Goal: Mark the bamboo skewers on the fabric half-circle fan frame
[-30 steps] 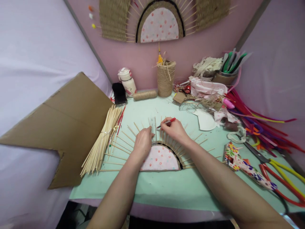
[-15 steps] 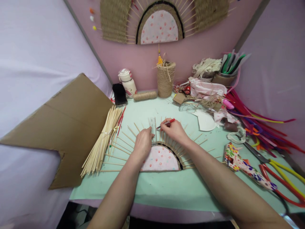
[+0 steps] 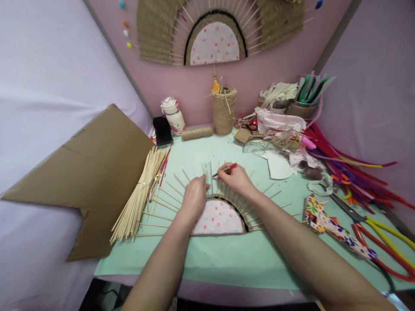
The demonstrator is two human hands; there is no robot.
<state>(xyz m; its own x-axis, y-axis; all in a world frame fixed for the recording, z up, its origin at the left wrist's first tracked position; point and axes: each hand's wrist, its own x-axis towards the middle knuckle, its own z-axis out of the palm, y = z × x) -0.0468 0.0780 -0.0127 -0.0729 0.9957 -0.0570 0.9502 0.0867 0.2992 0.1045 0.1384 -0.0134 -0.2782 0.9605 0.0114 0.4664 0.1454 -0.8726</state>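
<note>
A half-round piece (image 3: pixel 218 218) covered in pink dotted cloth lies on the green table, edged by a black band, with thin wooden sticks (image 3: pixel 173 185) fanning out from its curve. My left hand (image 3: pixel 195 193) is closed on a clear ruler (image 3: pixel 208 171), holding it along one of the upper sticks. In my right hand (image 3: pixel 237 178) is a red pen (image 3: pixel 228 167), pinched between the fingers. Its tip points left, close to the ruler's right edge; whether it touches a stick I cannot tell. My left hand and forearm cover part of the fan's left side.
Left of the fan lie a tied bundle of sticks (image 3: pixel 140 196) and a big cardboard sheet (image 3: pixel 94 172). Twine spools (image 3: pixel 223 113) and a white bottle (image 3: pixel 173 115) stand behind. To the right are scissors (image 3: pixel 356 218), a flower-patterned glue gun (image 3: pixel 333 229) and colourful pipe cleaners (image 3: pixel 350 162).
The whole view has tilted up slightly, so more of the wall hanging shows. Both hands keep nearly the same place on the ruler and pen.
</note>
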